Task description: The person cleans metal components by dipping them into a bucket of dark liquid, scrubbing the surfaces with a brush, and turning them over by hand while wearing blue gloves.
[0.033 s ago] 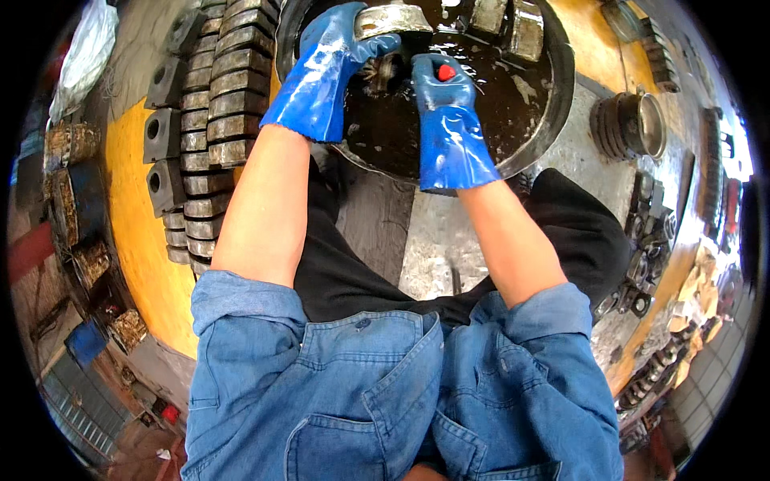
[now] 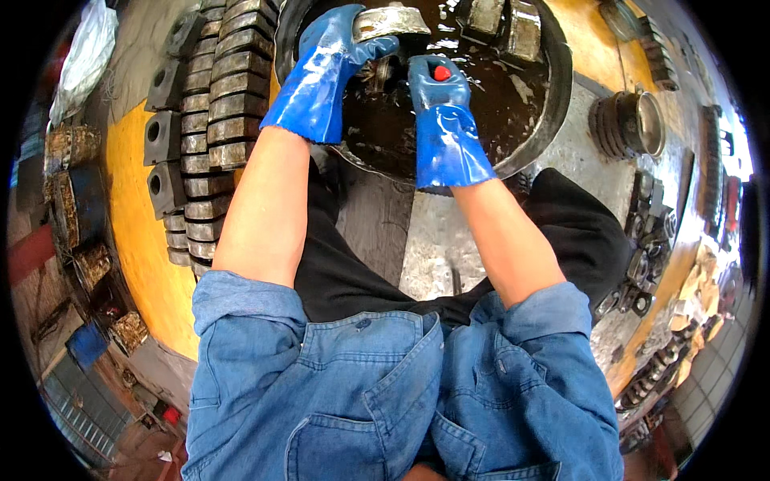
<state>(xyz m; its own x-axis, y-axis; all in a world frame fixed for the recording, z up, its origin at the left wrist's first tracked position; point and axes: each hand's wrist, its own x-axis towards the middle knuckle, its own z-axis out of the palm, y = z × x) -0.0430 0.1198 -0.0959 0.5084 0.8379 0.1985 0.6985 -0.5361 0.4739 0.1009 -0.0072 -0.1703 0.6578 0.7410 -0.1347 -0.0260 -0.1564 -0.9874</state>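
Note:
My left hand [image 2: 333,60], in a blue rubber glove, grips a worn silver-grey round metal part [image 2: 393,22] at its left side, above a wide dark basin [image 2: 559,72] of brown liquid. My right hand [image 2: 439,84], gloved alike, is closed just to the right of and below that part. A red-ended handle [image 2: 442,73] pokes out of its fist; the tool's other end is hard to make out. Something dark and bristly or ribbed shows between the gloves. Two blocky metal parts [image 2: 523,30] lie in the liquid at the basin's far right.
Stacked rows of metal blocks [image 2: 241,92] stand left of the basin, beside dark blocks with round holes [image 2: 164,136]. On the right are metal rings [image 2: 630,124] and several small machine parts [image 2: 646,216]. A clear plastic bag [image 2: 84,60] hangs far left. My knees flank the basin's near side.
My right hand has shifted slightly left with the red-ended tool, toward the metal part. The left hand and the part stay almost where they were.

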